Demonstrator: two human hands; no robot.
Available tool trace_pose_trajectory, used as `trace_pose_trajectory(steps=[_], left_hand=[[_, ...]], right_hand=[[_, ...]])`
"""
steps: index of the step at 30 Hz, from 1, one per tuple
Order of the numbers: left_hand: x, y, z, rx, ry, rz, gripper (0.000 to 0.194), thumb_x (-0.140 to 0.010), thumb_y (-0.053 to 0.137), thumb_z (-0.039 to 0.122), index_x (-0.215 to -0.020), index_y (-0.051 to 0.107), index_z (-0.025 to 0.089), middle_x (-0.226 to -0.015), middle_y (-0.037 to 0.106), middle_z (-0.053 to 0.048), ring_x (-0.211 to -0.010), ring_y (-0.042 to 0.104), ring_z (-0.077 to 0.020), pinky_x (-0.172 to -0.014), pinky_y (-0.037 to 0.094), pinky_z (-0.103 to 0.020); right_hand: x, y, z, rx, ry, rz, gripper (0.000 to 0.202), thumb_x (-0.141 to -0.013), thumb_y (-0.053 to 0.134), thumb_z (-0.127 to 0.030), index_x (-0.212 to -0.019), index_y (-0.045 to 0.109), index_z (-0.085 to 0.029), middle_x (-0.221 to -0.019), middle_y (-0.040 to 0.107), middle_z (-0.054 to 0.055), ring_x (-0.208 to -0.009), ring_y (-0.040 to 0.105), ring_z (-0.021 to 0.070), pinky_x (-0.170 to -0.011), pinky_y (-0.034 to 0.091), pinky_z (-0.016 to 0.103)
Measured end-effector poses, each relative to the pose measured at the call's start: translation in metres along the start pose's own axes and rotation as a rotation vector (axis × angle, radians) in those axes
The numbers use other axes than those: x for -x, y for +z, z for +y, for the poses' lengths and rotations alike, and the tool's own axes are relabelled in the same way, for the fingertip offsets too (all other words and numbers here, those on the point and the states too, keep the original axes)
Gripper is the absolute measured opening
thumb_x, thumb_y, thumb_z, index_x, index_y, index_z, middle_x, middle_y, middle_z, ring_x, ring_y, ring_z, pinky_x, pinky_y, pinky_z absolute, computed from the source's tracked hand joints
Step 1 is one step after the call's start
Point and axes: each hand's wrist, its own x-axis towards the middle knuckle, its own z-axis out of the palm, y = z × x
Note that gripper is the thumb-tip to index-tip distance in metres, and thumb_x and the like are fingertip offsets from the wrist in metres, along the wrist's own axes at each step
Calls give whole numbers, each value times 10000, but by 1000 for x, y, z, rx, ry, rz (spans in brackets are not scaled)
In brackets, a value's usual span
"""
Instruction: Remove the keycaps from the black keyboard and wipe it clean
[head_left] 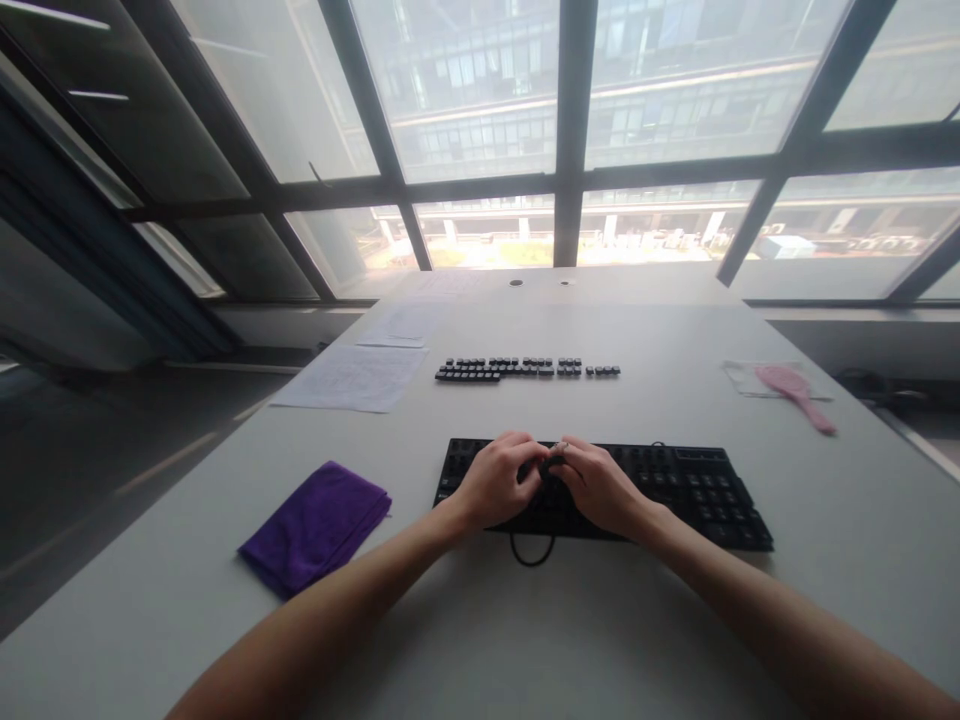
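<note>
A black keyboard (705, 500) lies on the table in front of me, its number pad at the right. Over its middle, my left hand (504, 478) and my right hand (594, 482) meet with curled fingers. A small dark piece (553, 464) shows between the fingertips; its kind is hard to make out, and the fingers cover part of it. Beyond the keyboard, loose black keycaps (469, 376) stand in rows. Below its front edge curves a black cable loop (532, 562).
A folded purple cloth (319, 525) lies left of the keyboard. Farther back on the left are paper sheets (356, 378). On the right, a pink hairbrush (795, 390) rests partly on a pale flat packet (739, 378). Large windows (480, 90) rise behind the white table (600, 640).
</note>
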Motion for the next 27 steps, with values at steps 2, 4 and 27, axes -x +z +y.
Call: trace_pose_trajectory(steps=[2, 4, 27], left_hand=[[0, 2, 2, -9, 7, -30, 130, -849, 614, 199, -947, 688, 243, -939, 670, -50, -930, 603, -221, -858, 481, -340], [0, 6, 1, -24, -8, -46, 106, -826, 687, 275, -927, 701, 245, -937, 677, -48, -924, 605, -229, -847, 480, -347], [1, 17, 8, 106, -101, 60, 100, -953, 552, 267, -981, 641, 230, -993, 621, -53, -921, 606, -197, -818, 490, -308]], right_hand=[[0, 1, 2, -56, 11, 31, 152, -939, 494, -139, -899, 624, -205, -875, 636, 50, -795, 591, 187, -757, 467, 313], [-1, 0, 4, -112, 39, 68, 137, -929, 518, -143, -885, 634, -203, -862, 659, 42, -802, 608, 189, -770, 473, 318], [-4, -6, 5, -210, 102, 210, 128, -894, 566, -153, -821, 664, -189, -766, 663, 15, -727, 593, 169, -704, 447, 292]])
